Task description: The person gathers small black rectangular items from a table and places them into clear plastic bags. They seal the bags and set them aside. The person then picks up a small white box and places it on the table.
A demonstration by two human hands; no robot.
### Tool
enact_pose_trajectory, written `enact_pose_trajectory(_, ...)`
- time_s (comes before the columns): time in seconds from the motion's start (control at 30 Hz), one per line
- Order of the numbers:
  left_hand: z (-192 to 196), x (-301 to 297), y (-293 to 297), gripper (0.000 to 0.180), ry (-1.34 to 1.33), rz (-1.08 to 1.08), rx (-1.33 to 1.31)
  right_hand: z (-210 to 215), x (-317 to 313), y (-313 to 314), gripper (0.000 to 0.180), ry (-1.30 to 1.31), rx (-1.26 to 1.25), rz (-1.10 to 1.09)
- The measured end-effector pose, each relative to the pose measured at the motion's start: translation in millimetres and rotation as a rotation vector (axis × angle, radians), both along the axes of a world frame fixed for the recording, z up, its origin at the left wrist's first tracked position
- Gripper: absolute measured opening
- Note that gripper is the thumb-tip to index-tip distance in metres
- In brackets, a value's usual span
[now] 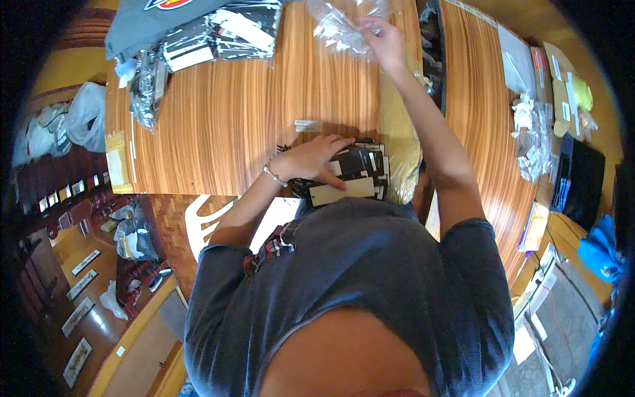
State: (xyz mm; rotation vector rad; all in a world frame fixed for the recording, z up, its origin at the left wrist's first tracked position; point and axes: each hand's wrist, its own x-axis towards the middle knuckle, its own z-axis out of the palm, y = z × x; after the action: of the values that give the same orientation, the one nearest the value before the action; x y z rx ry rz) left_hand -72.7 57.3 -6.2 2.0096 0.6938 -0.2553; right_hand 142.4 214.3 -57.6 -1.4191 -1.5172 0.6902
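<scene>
My left hand (312,161) lies with fingers spread over a pile of black and white hang tags (360,162) at the near edge of the table. Dark strings stick out at the pile's left side, and a pale blank tag (342,191) lies nearest my body. Stretched forward to the far right part of the table, my right hand (383,41) has its fingers pinched on a crumpled clear plastic bag (336,28). Whether anything lies inside that bag I cannot tell.
Clear packs of black and white tags (245,33) lie at the far left beside a dark grey cloth (132,30). A small white label strip (309,125) sits beyond my left hand. Across a gap on the right, another wooden table (486,112) bears plastic bags (534,142).
</scene>
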Motion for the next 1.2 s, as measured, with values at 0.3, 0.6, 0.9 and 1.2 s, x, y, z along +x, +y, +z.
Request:
enact_pose_trajectory(0.3, 1.3, 6.8, 6.2, 0.1, 0.1, -0.057, 0.044, -43.0, 58.6, -208.3, 0.014, -0.478, 0.026, -0.01)
enact_pose_trajectory(0.6, -3.6, 46.4, 31.8, 0.101, 0.005, -0.179, -0.21, -57.7, 38.4, -246.7, 0.03, -0.345, -0.024, -0.056)
enact_pose_trajectory(0.9, -10.8, 53.7, 29.5, 0.103, 0.043, -0.199, -0.419, -42.0, 39.1, -252.2, 0.033, -0.4, 0.02, -0.153)
enact_pose_trajectory(1.2, -29.2, 46.6, 35.2, 0.097, 0.141, -0.214, -0.504, -39.9, 37.2, -245.8, 0.033, -0.418, 0.031, -0.14)
